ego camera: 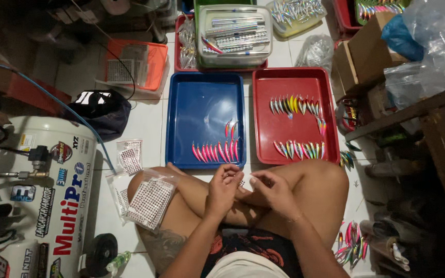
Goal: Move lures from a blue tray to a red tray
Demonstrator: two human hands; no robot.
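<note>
- Head view: the left hand (223,186) and the right hand (270,191) are held close together over the crossed legs, fingertips curled inward and meeting between them.
- A small white sheet of stick-on dots (245,182) is pinched between the two hands; what else the fingers grip is too small to tell, though it may be a single dot or a lure.
- Just in front of the knees a blue tray (181,128) is seen, with a row of pink fishing lures (216,152) laid along its near edge; most of that tray is bare.
- Beside it, a red tray (263,103) carries two rows of multicoloured lures (298,149), near and far.
- Judged from this layout, the work is reckoned to be partway: two batches lie sorted in rows, while many lures remain in the clear tub (233,36) and in heaps beyond the trays.
- A bagged sheet of dots (149,202) rests on the left knee; further sheets (129,156) lie on the floor tiles nearby.
- A white air compressor tank (52,195) is cut off at the left edge.
- The right side, under the wooden shelf (413,110), is dark and hard to make out; loose lures (352,246) by the right thigh are only partly shown.
</note>
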